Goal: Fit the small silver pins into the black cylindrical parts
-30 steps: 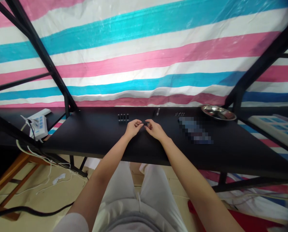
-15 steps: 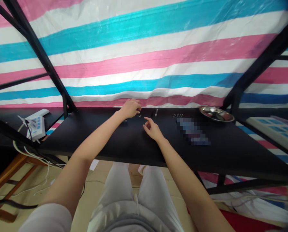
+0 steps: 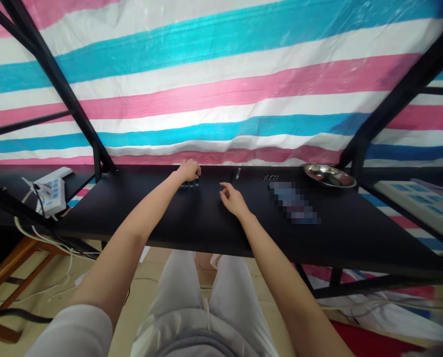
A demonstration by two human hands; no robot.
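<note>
My left hand is over the back of the black table, its fingers bent and pressed together at the right end of a row of several small tubes. The rightmost small tube shows right under the fingertips; the hand partly hides the others. My right hand rests near the table's middle, thumb and index finger apart, with nothing between them. Behind it lies a single small clear tube.
Several tiny clear pieces lie in a row to the right. Beyond them are a blurred-out flat object and a shiny metal dish. A power strip with cables sits at left. Black metal posts frame the table.
My left hand has moved left with a small light piece at its fingertips, to the end of the tube row, and more of the row shows. My right hand has hardly moved.
</note>
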